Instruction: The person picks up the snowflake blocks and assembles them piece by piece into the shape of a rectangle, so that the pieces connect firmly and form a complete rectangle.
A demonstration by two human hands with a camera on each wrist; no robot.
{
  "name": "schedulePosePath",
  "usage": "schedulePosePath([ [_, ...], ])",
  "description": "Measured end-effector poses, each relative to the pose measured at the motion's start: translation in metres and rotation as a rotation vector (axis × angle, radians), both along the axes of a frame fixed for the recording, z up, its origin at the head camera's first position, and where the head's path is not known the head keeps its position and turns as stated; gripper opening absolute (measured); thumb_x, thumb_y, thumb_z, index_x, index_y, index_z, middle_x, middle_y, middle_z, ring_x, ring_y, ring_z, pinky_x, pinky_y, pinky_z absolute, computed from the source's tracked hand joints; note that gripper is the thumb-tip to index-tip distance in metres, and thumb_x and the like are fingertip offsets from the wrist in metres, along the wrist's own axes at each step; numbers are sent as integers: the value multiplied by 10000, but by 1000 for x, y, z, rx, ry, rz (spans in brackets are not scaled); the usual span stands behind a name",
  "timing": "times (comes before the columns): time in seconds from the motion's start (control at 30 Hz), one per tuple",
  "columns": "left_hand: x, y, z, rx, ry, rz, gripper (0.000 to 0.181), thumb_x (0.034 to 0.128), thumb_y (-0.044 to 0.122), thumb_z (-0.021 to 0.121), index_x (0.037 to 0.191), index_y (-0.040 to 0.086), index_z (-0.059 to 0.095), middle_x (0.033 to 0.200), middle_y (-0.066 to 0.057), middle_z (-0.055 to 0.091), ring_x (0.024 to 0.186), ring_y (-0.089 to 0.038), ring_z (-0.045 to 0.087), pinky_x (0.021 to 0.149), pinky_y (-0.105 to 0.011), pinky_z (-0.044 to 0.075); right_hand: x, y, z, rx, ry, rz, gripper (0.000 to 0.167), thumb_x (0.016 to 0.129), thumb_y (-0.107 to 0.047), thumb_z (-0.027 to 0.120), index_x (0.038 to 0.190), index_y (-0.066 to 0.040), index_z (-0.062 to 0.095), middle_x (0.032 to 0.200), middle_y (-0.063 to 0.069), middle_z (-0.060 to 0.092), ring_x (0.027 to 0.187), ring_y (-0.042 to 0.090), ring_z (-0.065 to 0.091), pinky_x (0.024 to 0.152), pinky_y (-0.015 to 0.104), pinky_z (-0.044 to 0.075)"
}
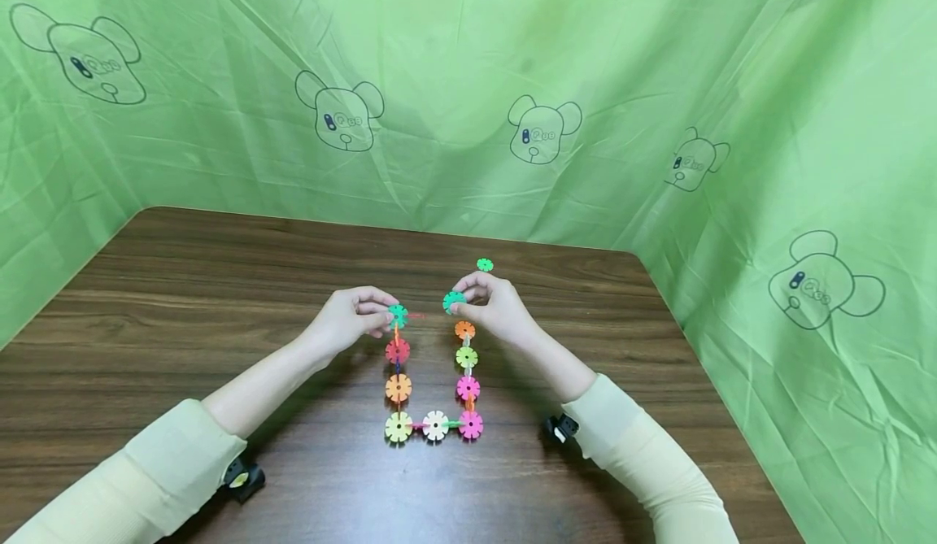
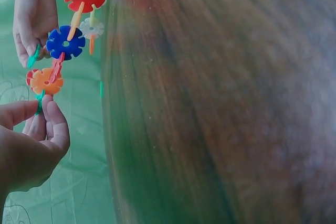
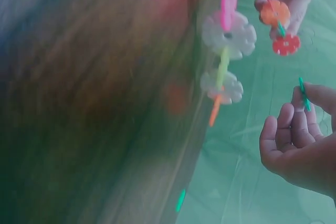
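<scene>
A U-shaped chain of notched, flower-like plastic discs in several colours stands on the table, with a white disc (image 1: 430, 431) in its near side. My left hand (image 1: 350, 314) pinches the green disc (image 1: 398, 314) at the far end of the chain's left arm. A red disc (image 1: 416, 315), seen edge-on, sticks out rightward from it. My right hand (image 1: 498, 306) holds a loose green disc (image 1: 452, 299) between thumb and fingers. This disc is just beyond the orange disc (image 1: 464, 330) that ends the right arm, apart from it in the right wrist view.
Another green disc (image 1: 485, 264) lies near the back edge of the brown wooden table (image 1: 220, 284). Green cloth (image 1: 439, 178) with mouse-head drawings hangs behind and at the sides. Small black devices (image 1: 245, 480) are worn at both sleeve cuffs.
</scene>
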State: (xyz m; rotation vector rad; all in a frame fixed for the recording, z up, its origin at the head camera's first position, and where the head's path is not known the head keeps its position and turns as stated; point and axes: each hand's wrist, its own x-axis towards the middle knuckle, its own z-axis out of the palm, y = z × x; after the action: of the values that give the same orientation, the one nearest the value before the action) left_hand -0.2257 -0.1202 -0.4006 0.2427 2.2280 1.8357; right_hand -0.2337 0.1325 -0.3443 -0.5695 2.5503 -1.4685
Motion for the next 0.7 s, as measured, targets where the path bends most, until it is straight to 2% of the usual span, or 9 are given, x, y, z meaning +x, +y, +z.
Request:
schedulePosePath([
  [0.13, -1, 0, -1, -7, 0, -1, 265, 906, 53, 613, 1160, -18, 591, 962, -129, 712, 876, -288, 674, 763, -377, 557, 3, -6, -3, -7, -31, 44, 235, 830, -28, 693, 1040, 41, 613, 898, 204, 682, 794, 243, 626, 617, 202, 448],
  [0.27, -1, -1, 0, -12, 6, -3, 267, 908, 60, 612, 1162, -18, 589, 965, -130, 712, 868, -270, 676, 781, -410, 551, 4, -10, -6, -1, -55, 70, 235, 830, -23, 691, 1042, 44, 615, 898, 201, 683, 789, 223, 624, 612, 186, 450],
  [0.6, 1, 1, 1, -2, -3, 7, 256, 897, 42, 619, 1143, -27, 596, 944, -129, 712, 816, -207, 677, 768, -396, 556, 5, -15, -8, -16, -80, 107, 245, 842, -35, 688, 1061, 51, 619, 929, 219, 682, 875, 328, 641, 629, 197, 461],
  [0.7, 2, 3, 3, 11, -5, 2, 275, 888, 54, 634, 1146, -33, 594, 956, -150, 712, 791, -193, 678, 799, -444, 541, 4, -16, -9, -35, -93, 115, 240, 848, -38, 679, 1063, 52, 623, 931, 227, 682, 865, 343, 649, 648, 268, 503],
])
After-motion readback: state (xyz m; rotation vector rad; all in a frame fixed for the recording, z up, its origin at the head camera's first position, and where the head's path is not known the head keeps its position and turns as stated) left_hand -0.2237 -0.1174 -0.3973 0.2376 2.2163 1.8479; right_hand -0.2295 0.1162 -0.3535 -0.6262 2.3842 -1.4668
